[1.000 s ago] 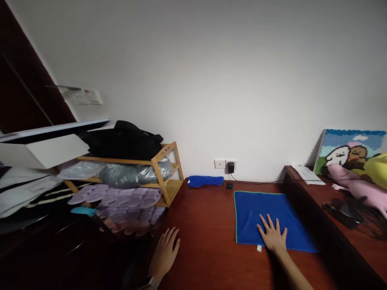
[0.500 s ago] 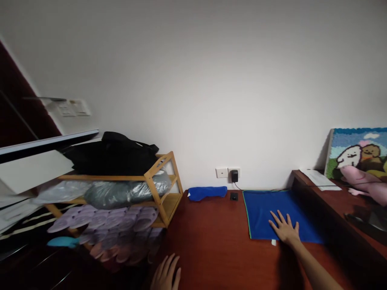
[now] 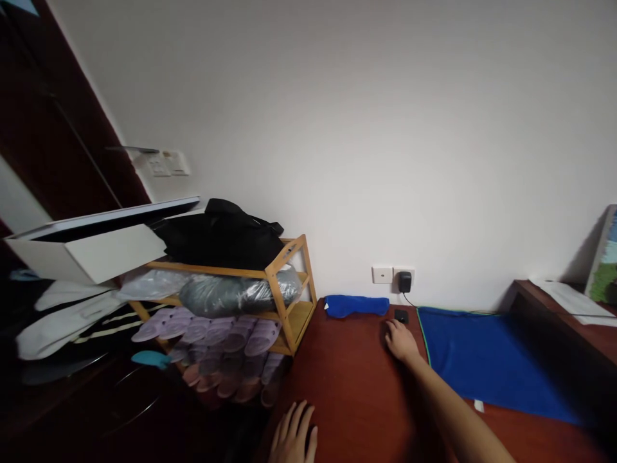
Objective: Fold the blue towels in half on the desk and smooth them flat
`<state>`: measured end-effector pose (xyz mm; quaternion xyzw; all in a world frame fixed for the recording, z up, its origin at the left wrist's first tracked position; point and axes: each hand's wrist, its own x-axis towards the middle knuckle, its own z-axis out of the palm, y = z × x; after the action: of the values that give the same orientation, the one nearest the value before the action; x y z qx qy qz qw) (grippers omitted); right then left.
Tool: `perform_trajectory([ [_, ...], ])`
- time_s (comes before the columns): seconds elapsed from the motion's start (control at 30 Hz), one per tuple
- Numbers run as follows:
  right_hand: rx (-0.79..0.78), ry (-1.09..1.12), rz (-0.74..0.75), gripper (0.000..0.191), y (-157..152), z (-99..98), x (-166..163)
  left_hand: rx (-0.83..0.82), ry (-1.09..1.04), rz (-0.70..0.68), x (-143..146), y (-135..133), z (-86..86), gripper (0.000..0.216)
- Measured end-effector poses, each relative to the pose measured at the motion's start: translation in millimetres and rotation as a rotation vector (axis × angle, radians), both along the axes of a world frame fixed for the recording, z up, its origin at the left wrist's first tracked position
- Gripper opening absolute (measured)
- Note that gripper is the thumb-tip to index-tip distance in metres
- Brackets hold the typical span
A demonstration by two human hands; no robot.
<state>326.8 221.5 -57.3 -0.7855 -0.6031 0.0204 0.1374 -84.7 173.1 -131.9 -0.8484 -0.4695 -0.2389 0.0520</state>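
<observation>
My left hand (image 3: 293,435) lies on the near left part of the reddish-brown tabletop (image 3: 351,379), fingers stretched out and thumb apart, holding nothing. My right hand (image 3: 402,342) is over the table just below a small black square (image 3: 401,316), its fingers a little bent and nothing seen in them. Beyond its fingertips, a folded blue cloth (image 3: 355,306) with a small white tag lies along the wall. To the right of my right hand, a larger blue cloth (image 3: 486,354) with green edging is spread flat, a white label (image 3: 479,406) at its near edge.
A black adapter (image 3: 405,281) sits in a wall socket, its cord running right. At left stands a wooden rack (image 3: 289,321) with a black bag (image 3: 222,238), plastic-wrapped bundles and lilac slippers (image 3: 222,329). A raised ledge (image 3: 540,308) with paper borders the table at right.
My right hand has left the spread blue cloth and moved left towards the black square and the folded cloth. My left hand stays resting on the table. The view has turned left.
</observation>
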Motion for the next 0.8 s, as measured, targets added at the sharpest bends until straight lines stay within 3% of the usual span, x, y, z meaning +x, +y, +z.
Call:
perform_trajectory([
  [0.17,-0.006,0.014,-0.061,0.056,60,-10.1,-15,0.015,0.037,-0.022,-4,1,-7.5,0.044],
  [0.27,0.018,-0.008,-0.071,0.055,65,-15.5,-24,-0.020,0.014,0.030,3,-8,-0.3,0.045],
  [0.37,0.062,-0.041,-0.015,0.050,48,-11.4,-44,-0.070,-0.007,0.056,8,-15,9.1,0.045],
  [0.5,0.115,-0.051,0.090,0.044,-18,-5.4,-87,-0.102,-0.029,0.060,10,-20,17.2,0.044],
  [0.6,0.158,0.020,0.137,0.038,-92,-25.3,-120,-0.115,-0.018,0.055,11,-25,25.2,0.043],
  [0.73,0.311,0.509,0.082,0.024,-187,-70.4,-151,-0.095,-0.006,0.070,15,-34,44.8,0.041],
  [0.8,0.333,0.704,0.036,0.012,-222,-80.9,-163,-0.072,-0.029,0.079,15,-40,57.2,0.039],
])
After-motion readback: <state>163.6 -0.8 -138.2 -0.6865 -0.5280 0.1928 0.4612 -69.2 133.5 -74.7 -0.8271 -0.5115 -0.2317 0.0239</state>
